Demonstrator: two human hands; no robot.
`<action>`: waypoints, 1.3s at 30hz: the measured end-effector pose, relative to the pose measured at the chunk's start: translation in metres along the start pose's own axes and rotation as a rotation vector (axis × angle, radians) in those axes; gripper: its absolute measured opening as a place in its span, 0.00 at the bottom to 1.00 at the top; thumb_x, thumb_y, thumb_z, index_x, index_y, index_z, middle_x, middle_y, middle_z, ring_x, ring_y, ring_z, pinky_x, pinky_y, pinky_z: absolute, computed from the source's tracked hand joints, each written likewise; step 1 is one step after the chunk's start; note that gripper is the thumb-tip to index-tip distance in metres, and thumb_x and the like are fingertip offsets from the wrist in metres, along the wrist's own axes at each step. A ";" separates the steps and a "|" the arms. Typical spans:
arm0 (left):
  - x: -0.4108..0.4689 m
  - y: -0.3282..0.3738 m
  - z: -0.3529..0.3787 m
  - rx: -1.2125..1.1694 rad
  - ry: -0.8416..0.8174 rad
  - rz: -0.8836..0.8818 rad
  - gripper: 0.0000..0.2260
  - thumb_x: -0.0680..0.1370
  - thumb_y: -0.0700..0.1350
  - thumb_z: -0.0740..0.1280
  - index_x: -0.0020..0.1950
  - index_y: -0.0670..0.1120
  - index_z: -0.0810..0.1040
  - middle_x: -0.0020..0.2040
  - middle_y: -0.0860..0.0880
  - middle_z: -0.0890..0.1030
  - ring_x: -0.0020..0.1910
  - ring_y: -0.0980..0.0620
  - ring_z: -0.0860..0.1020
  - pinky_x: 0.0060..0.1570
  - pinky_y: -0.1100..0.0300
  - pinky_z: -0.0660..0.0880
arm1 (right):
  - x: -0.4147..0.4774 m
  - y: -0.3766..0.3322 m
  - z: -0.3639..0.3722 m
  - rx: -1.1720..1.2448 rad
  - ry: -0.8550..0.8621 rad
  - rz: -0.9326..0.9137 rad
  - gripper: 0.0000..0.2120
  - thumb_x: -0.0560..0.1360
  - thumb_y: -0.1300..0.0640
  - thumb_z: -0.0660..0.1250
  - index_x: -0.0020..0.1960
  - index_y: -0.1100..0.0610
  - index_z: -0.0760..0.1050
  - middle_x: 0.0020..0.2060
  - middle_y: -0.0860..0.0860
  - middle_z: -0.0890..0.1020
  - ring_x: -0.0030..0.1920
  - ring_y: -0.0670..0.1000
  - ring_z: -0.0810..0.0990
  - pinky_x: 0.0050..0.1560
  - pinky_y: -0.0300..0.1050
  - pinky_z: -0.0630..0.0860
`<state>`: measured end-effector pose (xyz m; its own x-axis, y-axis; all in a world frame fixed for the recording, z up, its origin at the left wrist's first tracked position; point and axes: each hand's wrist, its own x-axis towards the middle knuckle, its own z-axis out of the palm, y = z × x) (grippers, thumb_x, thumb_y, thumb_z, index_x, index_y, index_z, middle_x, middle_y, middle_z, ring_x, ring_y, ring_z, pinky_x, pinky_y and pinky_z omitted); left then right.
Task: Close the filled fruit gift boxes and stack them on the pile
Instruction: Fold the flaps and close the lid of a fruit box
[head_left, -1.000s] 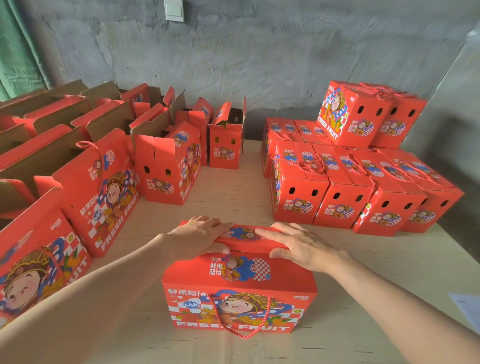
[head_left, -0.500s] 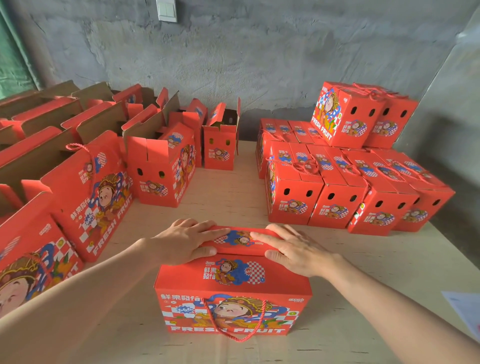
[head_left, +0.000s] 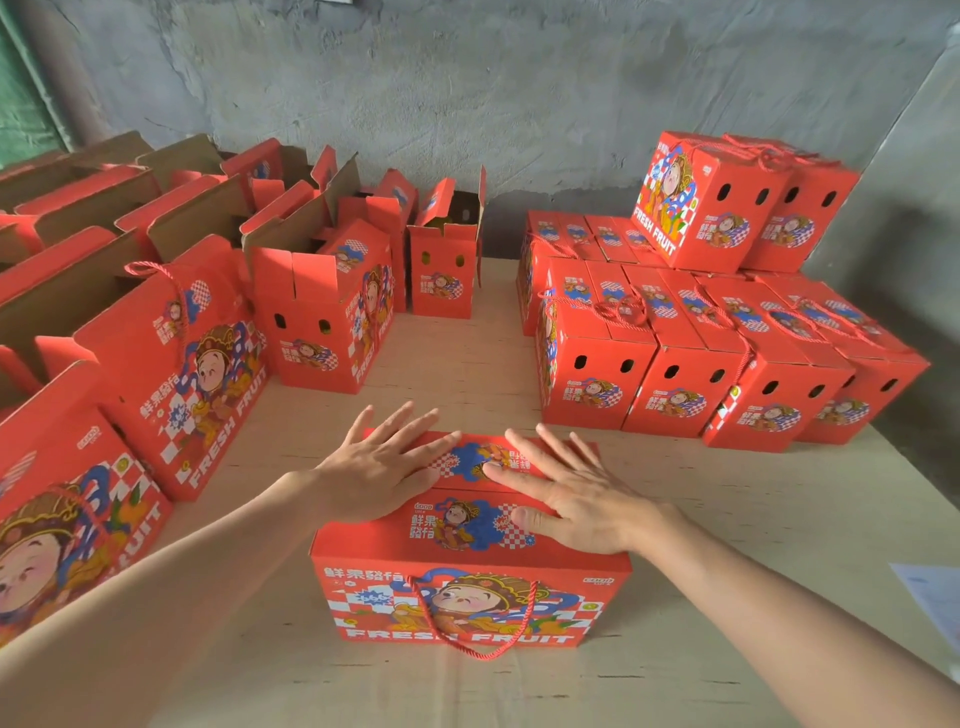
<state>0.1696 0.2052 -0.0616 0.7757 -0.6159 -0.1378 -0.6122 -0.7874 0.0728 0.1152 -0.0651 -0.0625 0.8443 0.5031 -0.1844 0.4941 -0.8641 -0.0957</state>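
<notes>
Both hands lie flat, fingers straight and spread, gripping nothing. The left hand presses on the left part of the lid and the right hand on the right part, its thumb on the nearer flap. Under them the gift box sits near the front of the table. Its top flaps are folded down and meet beneath the palms, and its long printed side (the one lettered FRESH FRUIT) faces the camera. A red rope handle hangs in a loop down that side. To the right and further back stands the pile of closed boxes, packed close together in rows and apart from the box under the hands. Two more closed boxes rest on top of the pile's back rows. To the left, open boxes stand with their flaps up, in rows running back toward the wall, and the nearest ones stand close beside the left forearm. A pale sheet of paper lies at the table's right edge. The wall is rough grey plaster, and a strip of green shows at the far left.
</notes>
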 end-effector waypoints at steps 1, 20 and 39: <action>0.000 0.002 -0.001 0.011 0.008 -0.012 0.20 0.80 0.60 0.39 0.68 0.69 0.31 0.76 0.57 0.34 0.73 0.52 0.30 0.70 0.44 0.30 | 0.000 0.000 0.000 0.004 0.001 0.000 0.28 0.68 0.26 0.34 0.67 0.25 0.34 0.73 0.41 0.30 0.73 0.51 0.27 0.68 0.52 0.25; -0.072 0.016 0.014 -0.086 0.156 -0.218 0.34 0.75 0.66 0.30 0.77 0.50 0.40 0.76 0.54 0.36 0.74 0.56 0.34 0.70 0.61 0.31 | -0.032 0.015 0.002 0.086 0.084 -0.061 0.24 0.77 0.35 0.46 0.72 0.31 0.44 0.74 0.38 0.38 0.73 0.41 0.30 0.71 0.43 0.29; -0.021 0.035 0.011 0.011 0.204 -0.073 0.26 0.77 0.63 0.35 0.75 0.62 0.52 0.76 0.60 0.52 0.76 0.49 0.45 0.66 0.36 0.34 | -0.038 0.006 0.011 0.365 0.231 0.328 0.28 0.74 0.33 0.57 0.70 0.27 0.49 0.55 0.49 0.64 0.56 0.51 0.73 0.57 0.44 0.71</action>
<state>0.1304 0.1907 -0.0666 0.8323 -0.5511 0.0603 -0.5541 -0.8304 0.0587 0.0834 -0.0894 -0.0669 0.9861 0.1595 -0.0456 0.1271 -0.9031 -0.4102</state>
